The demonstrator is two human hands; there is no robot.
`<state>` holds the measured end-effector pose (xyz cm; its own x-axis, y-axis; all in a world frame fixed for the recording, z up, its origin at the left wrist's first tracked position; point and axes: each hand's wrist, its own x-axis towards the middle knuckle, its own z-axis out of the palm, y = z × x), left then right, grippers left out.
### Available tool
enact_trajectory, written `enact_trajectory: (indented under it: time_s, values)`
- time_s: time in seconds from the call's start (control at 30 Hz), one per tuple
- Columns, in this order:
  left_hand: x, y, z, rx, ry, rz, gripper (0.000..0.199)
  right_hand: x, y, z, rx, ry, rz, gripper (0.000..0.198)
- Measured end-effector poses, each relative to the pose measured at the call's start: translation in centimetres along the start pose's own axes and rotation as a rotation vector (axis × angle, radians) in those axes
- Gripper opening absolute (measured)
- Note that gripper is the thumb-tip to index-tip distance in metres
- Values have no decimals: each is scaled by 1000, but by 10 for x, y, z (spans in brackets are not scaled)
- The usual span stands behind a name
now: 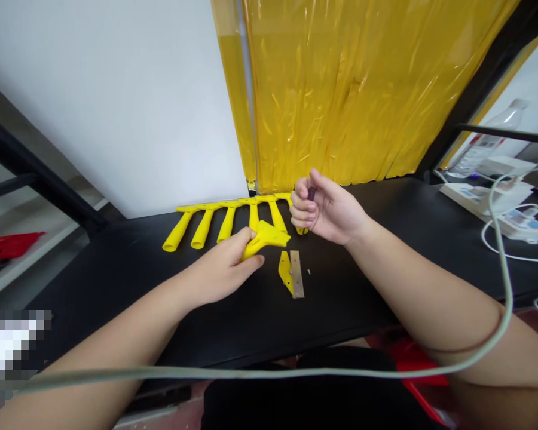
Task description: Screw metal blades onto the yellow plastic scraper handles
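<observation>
Nearest the camera, a thin, pale cable (269, 373) is looped across both forearms. Above the black tabletop (233, 316), a yellow plastic piece with a tubular grip and flared head (269, 236) is held by the left hand (226, 263), closed around the grip. A slim, dark-handled tool (311, 194) is clasped in the curled fingers of the right hand (323, 209), apart from that piece. Between the forearms, a flat yellow plate with holes (286, 272) is laid against or just beside a grey-brown metal strip (297, 275); contact cannot be told. Yellow T-shaped tubular pieces (202, 233) are lined up behind. The step in hand is judged to be preparation for joining parts; a steady hold and careful alignment would be called for next.
</observation>
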<state>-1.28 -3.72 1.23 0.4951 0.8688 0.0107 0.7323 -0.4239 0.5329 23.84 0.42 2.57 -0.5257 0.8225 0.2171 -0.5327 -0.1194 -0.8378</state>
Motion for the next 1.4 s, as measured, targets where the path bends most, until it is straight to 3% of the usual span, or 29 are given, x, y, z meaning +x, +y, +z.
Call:
enact_trajectory:
  time_s: [0.07,0.2,0.3,0.37,0.53,0.6,0.73,0.87,1.1,1.4]
  values:
    - [-4,-1,-9,26,-93,21,13,1,-5,-8,-62,42,28,45]
    - [-12,-3,-23,181,-254,68,20,3,-11,-21,-167,39,91,40]
    - [-14,-6,-28,266,-306,85,25,1,-15,-28,-339,6,146,40]
    - [-14,-8,-28,282,-317,100,31,-2,-17,-31,-539,-13,200,41]
    - [-9,-11,-25,274,-370,116,39,-12,-20,-37,-1287,-82,324,31]
    - [-7,-11,-23,276,-368,109,42,-18,-22,-40,-1412,-67,330,28]
    - [-2,-10,-19,281,-365,143,43,-42,-26,-56,-1363,36,258,25]
    - [3,-6,-14,292,-367,159,44,-80,-25,-91,-1567,242,178,11]
    - [16,10,-1,334,-367,198,45,-147,-23,-165,-1941,314,-10,19]
    - [41,33,17,375,-358,211,45,-172,-22,-199,-2073,427,-61,28]
